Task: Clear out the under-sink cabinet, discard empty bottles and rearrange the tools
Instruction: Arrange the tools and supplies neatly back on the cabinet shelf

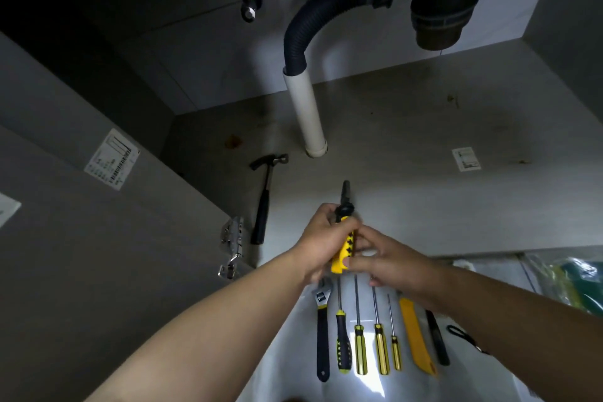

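My left hand (323,235) grips yellow-handled pliers (343,245) near their black head, nose pointing into the cabinet. My right hand (385,261) pinches the pliers' yellow handle end from the right. Below my hands, on the floor in front of the cabinet, tools lie side by side: an adjustable wrench (322,326), a black-and-yellow screwdriver (342,339), several yellow screwdrivers (380,346), a yellow flat tool (416,336) and a black tool (437,339). A claw hammer (265,196) lies on the cabinet floor at the left.
A white drain pipe (306,114) with a black corrugated hose (303,33) stands mid-cabinet under the black trap (437,10). The open door (98,238) with its hinge (233,245) is at the left. A green-and-yellow packet (574,277) lies at the right.
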Demonstrator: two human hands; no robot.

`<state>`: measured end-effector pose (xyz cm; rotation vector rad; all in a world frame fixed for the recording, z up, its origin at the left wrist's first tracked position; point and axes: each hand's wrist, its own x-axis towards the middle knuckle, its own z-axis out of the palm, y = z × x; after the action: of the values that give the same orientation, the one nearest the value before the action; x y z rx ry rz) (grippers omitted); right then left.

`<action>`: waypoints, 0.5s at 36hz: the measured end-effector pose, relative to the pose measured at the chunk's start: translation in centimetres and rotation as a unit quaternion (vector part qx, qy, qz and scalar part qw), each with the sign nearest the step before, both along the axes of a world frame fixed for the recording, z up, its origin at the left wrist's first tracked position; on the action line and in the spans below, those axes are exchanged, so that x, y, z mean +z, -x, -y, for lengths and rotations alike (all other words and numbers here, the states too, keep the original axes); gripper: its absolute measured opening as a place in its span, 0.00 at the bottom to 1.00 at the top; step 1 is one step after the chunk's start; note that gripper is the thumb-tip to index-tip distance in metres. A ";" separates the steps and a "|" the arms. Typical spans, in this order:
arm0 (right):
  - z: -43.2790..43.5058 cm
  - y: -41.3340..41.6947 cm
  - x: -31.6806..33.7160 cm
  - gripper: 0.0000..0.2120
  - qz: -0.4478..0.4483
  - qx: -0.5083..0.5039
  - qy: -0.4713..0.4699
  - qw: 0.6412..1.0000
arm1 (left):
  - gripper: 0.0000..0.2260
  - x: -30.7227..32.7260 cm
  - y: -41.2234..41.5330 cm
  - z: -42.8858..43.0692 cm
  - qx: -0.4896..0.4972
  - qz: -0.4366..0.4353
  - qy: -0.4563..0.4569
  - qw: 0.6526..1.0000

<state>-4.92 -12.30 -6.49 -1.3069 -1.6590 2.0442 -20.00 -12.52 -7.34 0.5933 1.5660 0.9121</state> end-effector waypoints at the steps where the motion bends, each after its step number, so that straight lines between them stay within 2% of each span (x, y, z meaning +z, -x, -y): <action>1: -0.1 -0.2 -0.1 0.23 0.010 -0.003 -0.006 1.000 | 0.15 -0.4 0.3 -0.3 0.018 -0.023 -0.002 1.000; 4: -0.1 -1.3 -0.6 0.20 0.031 -0.013 -0.017 0.999 | 0.17 -1.7 2.4 -1.7 0.032 -0.241 0.009 0.970; 6: 0.1 -2.2 -1.2 0.16 0.027 -0.022 -0.017 0.999 | 0.18 -2.3 4.0 -2.5 0.044 -0.322 0.010 0.946; 13: 0.7 -3.3 -3.2 0.12 0.037 -0.037 -0.015 0.999 | 0.33 -4.2 7.1 -4.7 0.062 -0.398 0.038 0.914; 18: 1.3 -3.1 -3.6 0.12 0.044 -0.030 -0.010 0.999 | 0.29 -4.2 8.0 -4.9 0.022 -0.445 0.026 0.895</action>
<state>-1.77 -13.57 -10.10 -1.4426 -1.6505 1.9571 -28.00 -7.65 -11.51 1.0269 2.4158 0.6415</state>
